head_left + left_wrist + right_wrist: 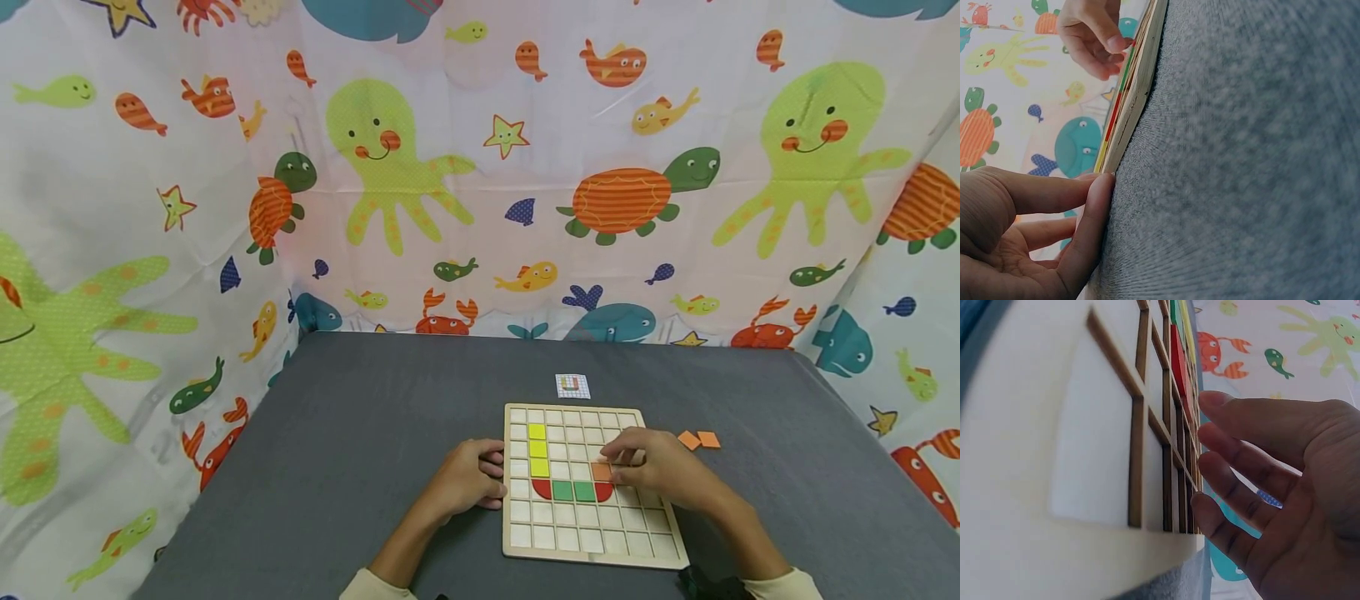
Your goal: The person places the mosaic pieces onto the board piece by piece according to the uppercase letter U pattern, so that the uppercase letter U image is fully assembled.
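Observation:
A wooden grid board lies on the grey table. My left hand pinches its left edge between thumb and fingers, as the left wrist view shows. Three yellow tiles run down one column. Below them sits a row with a rounded red tile, two green tiles and another rounded red tile. An orange tile lies above the right red one. Over that orange tile my right hand has its fingers loosely bent, touching or close to the board, with nothing visible between them.
Two loose orange tiles rest on the table right of the board. Behind the board lies a small pattern card with a coloured U shape. A sea-animal printed curtain encloses the table's back and sides.

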The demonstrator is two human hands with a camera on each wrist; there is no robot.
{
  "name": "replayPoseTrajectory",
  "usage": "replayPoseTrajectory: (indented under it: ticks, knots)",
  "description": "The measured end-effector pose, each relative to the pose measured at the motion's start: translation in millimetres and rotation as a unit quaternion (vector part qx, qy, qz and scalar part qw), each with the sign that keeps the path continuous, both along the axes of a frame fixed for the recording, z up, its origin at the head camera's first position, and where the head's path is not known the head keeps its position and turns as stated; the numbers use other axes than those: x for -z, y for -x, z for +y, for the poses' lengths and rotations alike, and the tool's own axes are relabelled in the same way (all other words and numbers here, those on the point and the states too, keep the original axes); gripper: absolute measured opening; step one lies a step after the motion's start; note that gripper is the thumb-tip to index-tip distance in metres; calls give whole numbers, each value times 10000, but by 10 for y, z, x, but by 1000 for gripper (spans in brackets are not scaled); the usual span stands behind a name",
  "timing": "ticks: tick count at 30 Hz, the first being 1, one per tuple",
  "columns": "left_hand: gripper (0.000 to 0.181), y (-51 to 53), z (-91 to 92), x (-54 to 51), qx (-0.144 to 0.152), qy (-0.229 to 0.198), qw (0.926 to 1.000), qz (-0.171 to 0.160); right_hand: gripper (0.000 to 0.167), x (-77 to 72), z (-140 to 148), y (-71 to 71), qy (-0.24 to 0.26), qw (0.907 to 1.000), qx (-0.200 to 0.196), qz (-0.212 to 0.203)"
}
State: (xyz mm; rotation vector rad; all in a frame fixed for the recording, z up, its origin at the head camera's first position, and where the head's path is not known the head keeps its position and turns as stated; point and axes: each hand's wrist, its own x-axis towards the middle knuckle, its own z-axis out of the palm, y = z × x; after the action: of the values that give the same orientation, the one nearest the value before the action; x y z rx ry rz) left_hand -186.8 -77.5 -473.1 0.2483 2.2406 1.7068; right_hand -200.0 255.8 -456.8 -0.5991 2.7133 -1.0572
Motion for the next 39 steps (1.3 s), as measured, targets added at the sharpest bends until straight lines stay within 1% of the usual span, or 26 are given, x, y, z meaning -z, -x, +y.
replayPoseTrajectory:
  ticks: [2,7,10,14,21,23,29,33,39]
  knots:
    - [65,1,0,-2,8,8,10000,9,27,-8,20,-4,37,10000,68,-16]
    - [65,10,-4,-7,30,-34,10000,-51,28,-20,95,0,27,9995,290,136]
    - [66,8,-7,-8,23,-68,9999,-121,27,-20,155,15,61,9989,427,209]
    - [66,7,-11,-1,9,-86,9999,-101,29,-12,248,45,109,9975,620,333]
    - [66,9,-11,2,4,-117,9999,-87,37,20,463,62,-193,9925,1099,491]
    - [66,10,-12,4,-1,-138,9999,-97,40,18,526,56,-262,9909,1242,442]
    - [66,8,-16,4,12,-140,9999,-90,45,14,691,50,-397,9882,1440,339]
    - [66,9,-22,3,20,-171,9998,-139,47,40,800,68,-518,9862,1522,388]
    - [66,14,-17,8,26,-131,9998,-126,52,87,944,82,-621,9822,1706,477]
